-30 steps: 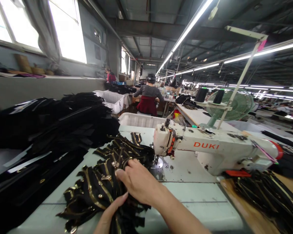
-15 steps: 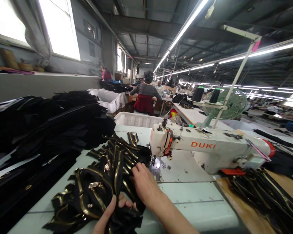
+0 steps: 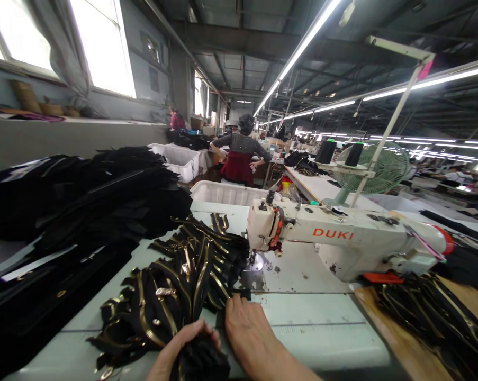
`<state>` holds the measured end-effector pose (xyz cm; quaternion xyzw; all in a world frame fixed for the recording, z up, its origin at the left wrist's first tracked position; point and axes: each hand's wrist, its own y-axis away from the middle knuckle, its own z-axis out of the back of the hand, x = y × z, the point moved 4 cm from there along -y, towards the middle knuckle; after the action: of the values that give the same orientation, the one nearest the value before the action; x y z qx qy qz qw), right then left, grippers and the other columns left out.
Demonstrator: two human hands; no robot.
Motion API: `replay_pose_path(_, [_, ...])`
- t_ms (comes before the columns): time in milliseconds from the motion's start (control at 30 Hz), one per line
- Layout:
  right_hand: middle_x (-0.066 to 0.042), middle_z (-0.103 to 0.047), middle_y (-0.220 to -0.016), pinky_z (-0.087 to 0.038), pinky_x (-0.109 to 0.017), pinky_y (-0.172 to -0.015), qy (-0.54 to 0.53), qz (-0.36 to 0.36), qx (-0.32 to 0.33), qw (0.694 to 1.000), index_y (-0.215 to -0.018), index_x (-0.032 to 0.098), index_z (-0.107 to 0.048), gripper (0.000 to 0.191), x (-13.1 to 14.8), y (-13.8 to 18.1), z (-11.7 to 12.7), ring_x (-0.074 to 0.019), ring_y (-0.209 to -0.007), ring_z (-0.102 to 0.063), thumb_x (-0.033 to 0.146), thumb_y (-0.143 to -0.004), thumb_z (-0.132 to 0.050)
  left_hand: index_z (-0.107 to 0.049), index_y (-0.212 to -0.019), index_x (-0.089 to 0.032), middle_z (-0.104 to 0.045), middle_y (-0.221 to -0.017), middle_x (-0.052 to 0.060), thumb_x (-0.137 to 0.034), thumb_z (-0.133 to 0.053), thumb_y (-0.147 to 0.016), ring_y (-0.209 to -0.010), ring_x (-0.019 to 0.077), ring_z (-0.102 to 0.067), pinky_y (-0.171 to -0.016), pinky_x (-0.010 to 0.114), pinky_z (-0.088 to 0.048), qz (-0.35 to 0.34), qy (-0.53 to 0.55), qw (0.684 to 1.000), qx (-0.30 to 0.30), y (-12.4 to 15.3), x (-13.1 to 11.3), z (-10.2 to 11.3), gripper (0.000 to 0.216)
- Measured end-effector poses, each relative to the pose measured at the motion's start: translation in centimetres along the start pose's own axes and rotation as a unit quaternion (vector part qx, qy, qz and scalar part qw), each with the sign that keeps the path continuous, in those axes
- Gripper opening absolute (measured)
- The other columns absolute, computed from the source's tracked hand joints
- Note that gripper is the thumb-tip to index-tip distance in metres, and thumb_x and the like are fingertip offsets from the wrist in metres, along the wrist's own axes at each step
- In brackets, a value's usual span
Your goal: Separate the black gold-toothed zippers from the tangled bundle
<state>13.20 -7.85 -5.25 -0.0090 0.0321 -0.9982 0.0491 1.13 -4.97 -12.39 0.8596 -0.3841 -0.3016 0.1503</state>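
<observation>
A heap of black zippers with gold teeth point(image 3: 163, 296) lies on the pale green sewing table point(image 3: 314, 312), left of the needle of a white sewing machine point(image 3: 330, 233). My left hand point(image 3: 191, 338) is closed around a bunched black zipper strip at the front of the heap, its thumb on top. Just right of it, my right hand point(image 3: 249, 323) is closed at a black strip end in front of the needle plate. The fingertips of my right hand are bent under and partly hidden.
Black fabric pieces point(image 3: 83, 211) are piled high on the left. More gold-toothed zippers point(image 3: 417, 317) lie on a wooden board at right. White bins point(image 3: 226, 193) stand behind the table; a person point(image 3: 242, 153) sits beyond, back turned. A green fan point(image 3: 381, 164) stands behind the machine.
My right hand has drawn back from beside the needle toward me. The left hand now has the black strip bunched more tightly. The whole view has shifted slightly.
</observation>
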Motion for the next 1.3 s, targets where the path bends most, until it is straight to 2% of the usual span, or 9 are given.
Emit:
replay_pose_path(200, [-0.011,-0.07,-0.093,-0.056,-0.037,-0.069,-0.047,0.011,0.064,0.997,-0.103,0.013,-0.06,0.019,1.0,-0.4,2.7,-0.0293,-0.083,-0.07,0.009,-0.092,-0.046,-0.07,-0.08,-0.018,-0.077,-0.091,0.008,-0.009,-0.072,-0.077,-0.11,0.0299,-0.067,-0.102,0.039,-0.05,-0.022,-0.042,0.999,-0.023,1.3,0.0,-0.2,0.01])
replay_pose_path(400, [-0.009,-0.069,-0.117,-0.055,-0.031,-0.08,-0.216,0.12,0.156,0.956,-0.124,0.019,-0.059,0.033,1.0,2.2,4.0,-0.0249,-0.096,-0.07,0.015,-0.091,-0.056,-0.069,-0.075,-0.018,-0.075,-0.073,0.004,-0.014,-0.073,-0.078,-0.085,0.0263,-0.074,-0.094,0.036,-0.055,-0.051,-0.046,0.998,-0.003,1.6,-0.9,-0.1,0.007])
replay_pose_path(500, [0.0,-0.072,-0.088,-0.052,-0.024,-0.073,-0.313,0.013,0.089,0.945,-0.098,0.021,-0.068,0.029,-2.3,1.5,4.5,-0.0164,-0.08,-0.069,0.026,-0.103,-0.04,-0.061,-0.059,-0.017,-0.07,-0.06,0.004,-0.01,-0.073,-0.077,-0.07,0.0241,-0.072,-0.088,0.035,-0.056,-0.048,-0.05,0.998,0.012,0.9,-1.1,-0.4,0.022])
replay_pose_path(600, [-0.006,-0.068,-0.1,-0.054,-0.034,-0.08,-0.19,-0.102,-0.017,0.976,-0.102,0.018,-0.064,0.018,-3.5,0.0,2.2,-0.0251,-0.094,-0.066,0.028,-0.088,-0.068,-0.057,-0.056,-0.017,-0.065,-0.053,0.003,-0.008,-0.072,-0.076,-0.061,0.0233,-0.069,-0.078,0.033,-0.058,-0.04,-0.053,0.998,0.016,0.3,-1.2,-0.5,0.027])
replay_pose_path(800, [-0.014,-0.061,-0.114,-0.051,-0.043,-0.094,-0.062,-0.032,-0.05,0.996,-0.106,0.011,-0.063,0.035,-1.9,-1.3,-1.3,-0.0296,-0.106,-0.058,-0.008,-0.077,-0.055,-0.066,-0.071,-0.015,-0.057,-0.043,-0.004,0.003,-0.066,-0.076,-0.052,0.0187,-0.065,-0.06,0.025,-0.054,-0.037,-0.051,0.998,-0.002,0.0,-1.9,0.1,0.018])
replay_pose_path(1000, [-0.014,-0.062,-0.106,-0.055,-0.05,-0.084,-0.028,-0.051,-0.065,0.996,-0.105,0.011,-0.061,0.029,-3.3,-1.7,-1.0,-0.0337,-0.099,-0.06,0.013,-0.079,-0.074,-0.062,-0.061,-0.013,-0.064,-0.051,0.004,-0.003,-0.07,-0.076,-0.054,0.0215,-0.067,-0.062,0.028,-0.055,-0.02,-0.053,0.998,-0.006,0.7,-1.8,0.3,0.02])
replay_pose_path(1100, [-0.015,-0.065,-0.104,-0.054,-0.048,-0.088,-0.007,-0.042,-0.054,0.998,-0.1,0.012,-0.063,0.024,-3.1,-2.0,-1.8,-0.0323,-0.101,-0.062,-0.004,-0.084,-0.054,-0.07,-0.086,-0.005,-0.075,-0.076,0.013,-0.006,-0.073,-0.076,-0.074,0.0276,-0.074,-0.067,0.03,-0.058,-0.013,-0.042,0.998,-0.034,1.8,-1.5,-0.1,0.01])
replay_pose_path(1200, [-0.016,-0.065,-0.108,-0.053,-0.047,-0.091,-0.002,-0.036,-0.059,0.998,-0.101,0.012,-0.062,0.029,-2.1,-1.6,-1.2,-0.0316,-0.105,-0.062,-0.005,-0.088,-0.043,-0.059,-0.128,-0.002,-0.076,-0.1,0.016,-0.008,-0.074,-0.077,-0.104,0.0323,-0.069,-0.084,0.036,-0.059,-0.01,-0.014,0.995,-0.097,3.3,-1.1,-0.9,0.053])
replay_pose_path(1300, [-0.012,-0.068,-0.099,-0.057,-0.04,-0.072,-0.041,-0.001,0.025,0.999,-0.104,0.016,-0.06,0.019,0.1,-0.7,-0.1,-0.0301,-0.087,-0.069,0.007,-0.092,-0.048,-0.054,-0.136,-0.007,-0.075,-0.104,0.014,-0.007,-0.075,-0.076,-0.113,0.0345,-0.065,-0.096,0.043,-0.055,-0.001,0.004,0.994,-0.109,4.4,-0.7,-2.0,0.063])
